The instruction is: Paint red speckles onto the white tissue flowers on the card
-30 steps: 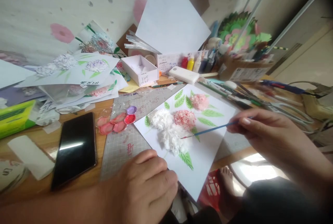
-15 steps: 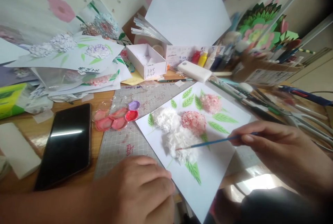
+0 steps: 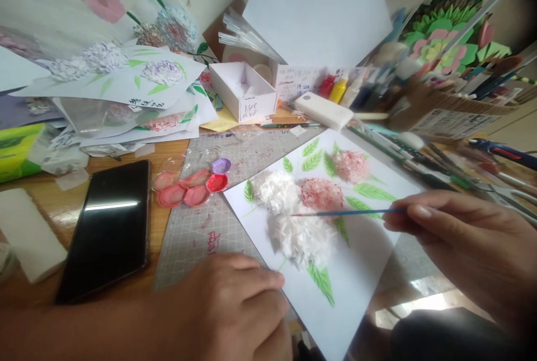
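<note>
Right hand (image 3: pixel 465 243) pinches paintbrush (image 3: pixel 348 213), tip at white tissue flower (image 3: pixel 304 235); dab lightly. Left hand (image 3: pixel 235 308), fingers curled, pins the sheet (image 3: pixel 361 271) w/ steady pressure.

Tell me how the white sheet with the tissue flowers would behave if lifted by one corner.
The white sheet looks thin, so it would probably sag. Its raised tissue flowers seem soft and likely crush easily. The left hand pins its edge, suggesting it slides readily.

frame centre: white paper sheet with tissue flowers (image 3: pixel 361 271) on grey cutting mat (image 3: pixel 197 232) | left: black slab phone (image 3: pixel 107 226) | between: pink plastic paint palette (image 3: pixel 191 187)
</note>
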A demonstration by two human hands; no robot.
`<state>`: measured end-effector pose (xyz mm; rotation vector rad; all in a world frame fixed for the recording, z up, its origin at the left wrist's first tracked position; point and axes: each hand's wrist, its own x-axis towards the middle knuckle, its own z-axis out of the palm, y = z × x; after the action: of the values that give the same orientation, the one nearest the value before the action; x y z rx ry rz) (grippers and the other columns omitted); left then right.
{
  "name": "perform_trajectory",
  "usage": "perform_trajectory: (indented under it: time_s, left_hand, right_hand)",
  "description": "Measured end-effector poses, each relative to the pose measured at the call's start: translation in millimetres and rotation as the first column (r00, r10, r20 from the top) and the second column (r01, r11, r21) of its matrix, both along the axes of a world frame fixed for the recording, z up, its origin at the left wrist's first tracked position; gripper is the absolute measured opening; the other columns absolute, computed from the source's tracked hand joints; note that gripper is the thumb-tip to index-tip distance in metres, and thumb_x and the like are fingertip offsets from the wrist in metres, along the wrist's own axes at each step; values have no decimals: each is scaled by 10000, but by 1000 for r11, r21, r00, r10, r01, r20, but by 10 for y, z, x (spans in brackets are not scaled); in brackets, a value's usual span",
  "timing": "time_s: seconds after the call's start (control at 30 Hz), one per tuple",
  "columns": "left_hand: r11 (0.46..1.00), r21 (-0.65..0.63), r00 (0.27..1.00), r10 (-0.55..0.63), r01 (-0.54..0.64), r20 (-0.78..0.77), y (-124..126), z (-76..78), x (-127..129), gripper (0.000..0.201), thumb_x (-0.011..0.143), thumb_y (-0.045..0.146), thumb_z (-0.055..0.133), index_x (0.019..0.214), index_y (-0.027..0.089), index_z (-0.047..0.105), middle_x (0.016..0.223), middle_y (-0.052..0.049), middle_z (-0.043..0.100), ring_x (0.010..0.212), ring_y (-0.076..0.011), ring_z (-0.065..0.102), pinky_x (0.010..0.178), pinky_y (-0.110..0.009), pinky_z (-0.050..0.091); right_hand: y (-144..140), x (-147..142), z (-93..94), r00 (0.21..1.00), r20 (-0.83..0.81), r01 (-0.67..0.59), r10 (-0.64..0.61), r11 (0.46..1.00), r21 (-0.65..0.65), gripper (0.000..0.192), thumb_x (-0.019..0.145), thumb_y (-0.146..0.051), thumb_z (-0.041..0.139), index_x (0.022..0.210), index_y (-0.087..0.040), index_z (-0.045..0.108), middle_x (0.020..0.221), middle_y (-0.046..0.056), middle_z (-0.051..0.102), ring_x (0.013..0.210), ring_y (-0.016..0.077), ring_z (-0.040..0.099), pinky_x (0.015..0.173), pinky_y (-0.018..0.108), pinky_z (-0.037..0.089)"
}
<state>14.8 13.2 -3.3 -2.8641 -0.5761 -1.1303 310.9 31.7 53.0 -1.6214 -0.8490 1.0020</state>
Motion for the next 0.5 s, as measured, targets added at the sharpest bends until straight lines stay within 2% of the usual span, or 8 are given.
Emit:
perform_trajectory:
  time_s: [0.13, 0.23, 0.37, 0.5]
  left_hand:
    - [990, -115, 996, 81, -86, -48, -90, 97, 14, 380, 1026, 97, 432, 814, 221, 722, 705, -7, 663, 704, -155, 691, 774, -303, 588]
    - [977, -172, 990, 117, -128, -76, -137, 129, 8, 334, 1012, 64, 473, 869, 213, 735, 733, 0, 671, 785, -165, 716, 857, -327, 594]
    - [979, -189, 995, 59, -73, -76, -129, 126, -13, 316, 1008, 76, 477, 871, 204, 731, 715, 3, 669, 795, -163, 718, 863, -323, 599]
    - [987, -143, 995, 62, -72, -76, -122, 134, -24, 300, 986, 69, 498, 851, 209, 726, 746, -6, 688, 761, -172, 722, 827, -337, 612]
  right_hand:
    - [-30, 11, 24, 971, 125, -205, 206, 979, -19, 373, 497, -585, 940, 586, -247, 811, 591, 145, 729, 558, 195, 693, 514, 222, 543]
    - [-37, 17, 30, 947, 172, -270, 273, 962, -38, 368, 527, -600, 921, 566, -254, 803, 579, 143, 719, 543, 217, 683, 503, 268, 545]
    - [-14, 26, 11, 959, 181, -223, 220, 975, -1, 349, 504, -582, 933, 563, -266, 797, 579, 125, 718, 537, 210, 671, 517, 279, 547]
    - [49, 25, -16, 992, 73, -101, 98, 994, 42, 371, 443, -563, 965, 574, -259, 797, 577, 123, 717, 549, 183, 670, 533, 243, 539]
